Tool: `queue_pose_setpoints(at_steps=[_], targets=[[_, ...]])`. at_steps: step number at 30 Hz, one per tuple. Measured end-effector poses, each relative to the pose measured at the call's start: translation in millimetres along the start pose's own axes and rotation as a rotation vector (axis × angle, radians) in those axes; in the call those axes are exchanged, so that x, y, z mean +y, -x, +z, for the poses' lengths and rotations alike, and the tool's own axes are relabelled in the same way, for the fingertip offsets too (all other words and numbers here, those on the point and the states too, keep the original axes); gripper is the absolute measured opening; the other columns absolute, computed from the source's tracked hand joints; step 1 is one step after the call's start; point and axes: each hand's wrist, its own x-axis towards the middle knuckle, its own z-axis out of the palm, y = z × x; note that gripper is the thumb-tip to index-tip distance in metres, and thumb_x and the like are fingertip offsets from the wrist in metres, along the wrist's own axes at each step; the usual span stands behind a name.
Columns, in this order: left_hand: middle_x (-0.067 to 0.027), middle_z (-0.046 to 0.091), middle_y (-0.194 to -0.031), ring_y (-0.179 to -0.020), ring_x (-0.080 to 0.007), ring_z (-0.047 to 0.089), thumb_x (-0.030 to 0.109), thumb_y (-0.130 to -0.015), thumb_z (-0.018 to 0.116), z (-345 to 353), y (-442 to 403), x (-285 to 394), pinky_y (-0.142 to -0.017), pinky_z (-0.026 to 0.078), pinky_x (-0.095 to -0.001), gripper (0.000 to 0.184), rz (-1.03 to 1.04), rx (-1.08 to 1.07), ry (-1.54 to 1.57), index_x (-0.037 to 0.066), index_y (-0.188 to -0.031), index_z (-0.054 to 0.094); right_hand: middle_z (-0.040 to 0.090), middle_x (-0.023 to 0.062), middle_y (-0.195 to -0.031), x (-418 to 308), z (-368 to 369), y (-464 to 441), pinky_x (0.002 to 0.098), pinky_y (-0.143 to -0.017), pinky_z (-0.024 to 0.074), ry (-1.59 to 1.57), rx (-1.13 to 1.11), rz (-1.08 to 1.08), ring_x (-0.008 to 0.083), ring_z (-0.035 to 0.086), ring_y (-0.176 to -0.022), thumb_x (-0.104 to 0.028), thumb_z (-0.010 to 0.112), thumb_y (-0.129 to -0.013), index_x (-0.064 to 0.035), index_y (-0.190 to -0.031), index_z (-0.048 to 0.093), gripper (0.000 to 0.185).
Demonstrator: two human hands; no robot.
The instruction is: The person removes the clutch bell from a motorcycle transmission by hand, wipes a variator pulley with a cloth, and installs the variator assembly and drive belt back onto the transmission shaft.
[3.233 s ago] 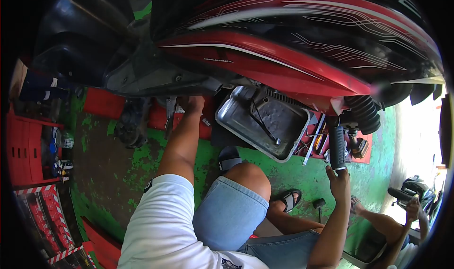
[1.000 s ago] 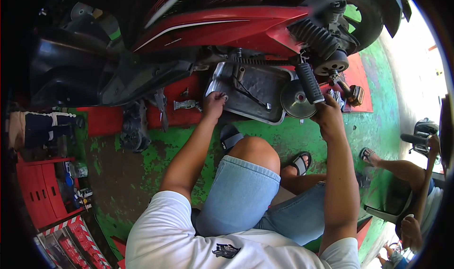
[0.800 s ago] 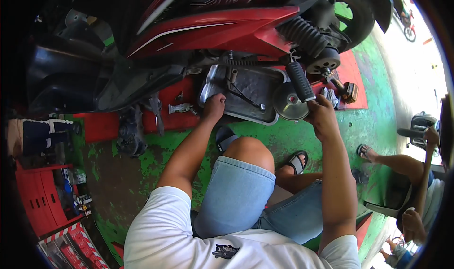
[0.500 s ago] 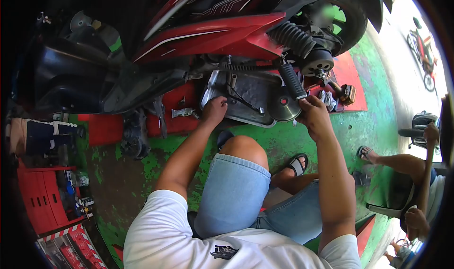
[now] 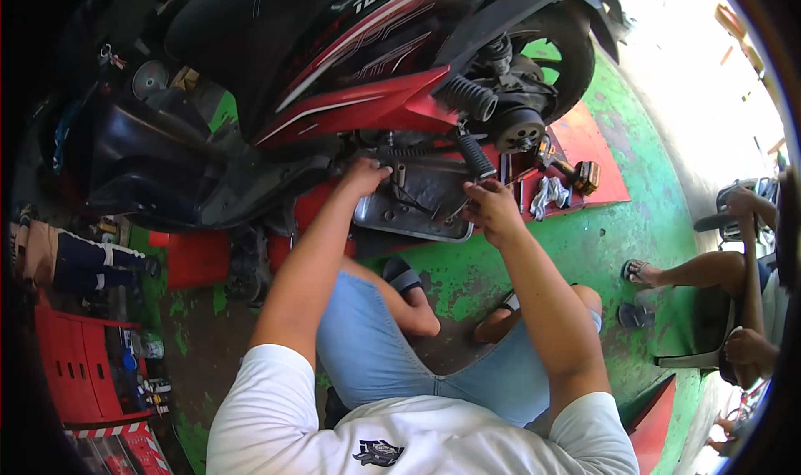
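The metal tray (image 5: 442, 234) lies on the red platform beneath the scooter (image 5: 355, 112). My left hand (image 5: 365, 177) is at the tray's upper left corner, its fingers curled; what they grip, if anything, is hidden. My right hand (image 5: 492, 208) is closed at the tray's right end, pinching a round metal pulley disc (image 5: 453, 206) that is now tilted and partly dark against the tray. A socket-like metal piece (image 5: 400, 174) and a dark rod lie in the tray. Just above my right hand hangs the black ribbed footpeg (image 5: 476, 156).
A cordless power tool (image 5: 586, 176) and a white rag (image 5: 548, 195) lie on the red platform at right. A seated person (image 5: 717, 275) is at far right, with a sandal (image 5: 636, 315) on the green floor. Red cabinets (image 5: 79, 358) stand at left.
My view has shifted and both knees have spread apart. The disc has turned from face-on to tilted and moved left with my right hand. My left hand has moved up to the tray's corner.
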Motion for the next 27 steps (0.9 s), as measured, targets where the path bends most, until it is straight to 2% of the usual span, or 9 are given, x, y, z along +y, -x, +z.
queue_pose_setpoints(at_steps=[1,4,5,8,12,16,21,24,27], targets=[[-0.0045,0.068,-0.082,-0.066,-0.0121,0.061,0.031,-0.091,0.069,1.8,-6.0,4.1,-0.06,0.049,-0.0292,0.028,-0.01,0.001,-0.026,0.003,-0.094,0.068,0.06,0.002,-0.087,0.0,1.8,0.7,0.0298,-0.059,0.0543,0.0,0.002,-0.016,0.0141,0.061,-0.07,-0.017,0.073,-0.088,-0.0069,-0.107,0.055,0.029],[-0.0036,0.069,-0.082,-0.063,-0.0108,0.06,0.037,-0.093,0.066,21.0,0.3,23.6,-0.056,0.046,-0.0284,0.032,-0.2,0.098,0.367,0.005,-0.096,0.065,0.059,0.0014,-0.091,2.3,8.8,2.5,0.0316,-0.064,0.0546,0.04,0.04,-0.013,0.0141,0.06,-0.073,-0.015,0.072,-0.088,-0.0093,-0.12,0.051,0.038],[-0.0036,0.069,-0.082,-0.063,-0.0108,0.06,0.037,-0.093,0.066,27.9,-0.5,25.8,-0.056,0.046,-0.0284,0.032,-0.194,0.098,0.37,0.005,-0.096,0.065,0.059,0.0014,-0.091,0.9,13.6,3.2,0.0316,-0.064,0.0546,0.043,0.042,-0.019,0.0141,0.06,-0.073,-0.015,0.072,-0.088,-0.0093,-0.12,0.051,0.038],[-0.0043,0.07,-0.085,-0.063,-0.0104,0.061,0.039,-0.095,0.062,47.0,-2.3,21.8,-0.055,0.046,-0.0275,0.035,-0.147,0.183,0.71,0.005,-0.102,0.063,0.058,0.0011,-0.094,-0.1,29.4,4.9,0.0344,-0.071,0.0543,-0.055,-0.085,0.051,0.0145,0.058,-0.077,-0.014,0.072,-0.088,-0.0116,-0.131,0.046,0.049],[-0.0057,0.072,-0.09,-0.063,-0.0101,0.061,0.039,-0.096,0.061,54.0,-10.8,2.0,-0.055,0.046,-0.0269,0.036,-0.054,0.28,0.792,0.004,-0.102,0.063,0.058,0.0012,-0.093,6.5,46.7,-7.2,0.0365,-0.074,0.0535,-0.188,-0.133,0.019,0.016,0.058,-0.08,-0.013,0.071,-0.089,-0.0105,-0.132,0.048,0.05],[-0.0073,0.073,-0.093,-0.063,-0.0106,0.061,0.037,-0.097,0.059,43.2,0.4,25.9,-0.056,0.047,-0.0272,0.035,-0.033,0.43,0.821,0.003,-0.102,0.064,0.059,0.0026,-0.093,7.3,73.8,-19.8,0.0359,-0.074,0.0535,-0.303,-0.019,0.022,0.0181,0.06,-0.082,-0.013,0.07,-0.089,-0.0084,-0.127,0.051,0.042],[-0.0083,0.073,-0.094,-0.062,-0.0115,0.062,0.035,-0.098,0.057,29.5,4.7,14.0,-0.057,0.047,-0.0274,0.033,-0.064,0.358,0.878,0.003,-0.102,0.064,0.06,0.0043,-0.093,10.9,113.9,-46.7,0.0361,-0.076,0.0547,-0.397,0.001,-0.037,0.0208,0.062,-0.084,-0.014,0.068,-0.091,-0.0069,-0.121,0.054,0.033],[-0.0088,0.072,-0.091,-0.062,-0.0114,0.063,0.035,-0.098,0.055,29.8,-3.3,-13.6,-0.056,0.048,-0.0257,0.032,0.331,0.511,0.396,0.005,-0.1,0.065,0.06,0.006,-0.094,17.8,126.3,-70.1,0.0375,-0.078,0.0565,-0.469,-0.053,-0.065,0.0223,0.062,-0.083,-0.012,0.063,-0.093,-0.0064,-0.117,0.055,0.025],[-0.0076,0.072,-0.084,-0.063,-0.0156,0.066,0.035,-0.097,0.056,54.1,-23.2,-47.3,-0.057,0.05,-0.027,0.031,0.353,0.417,0.505,0.006,-0.095,0.066,0.061,0.0075,-0.096,22.1,138.8,-91.2,0.0392,-0.081,0.0575,-0.565,-0.056,-0.125,0.0232,0.062,-0.086,-0.011,0.06,-0.094,-0.0065,-0.117,0.056,0.024]])
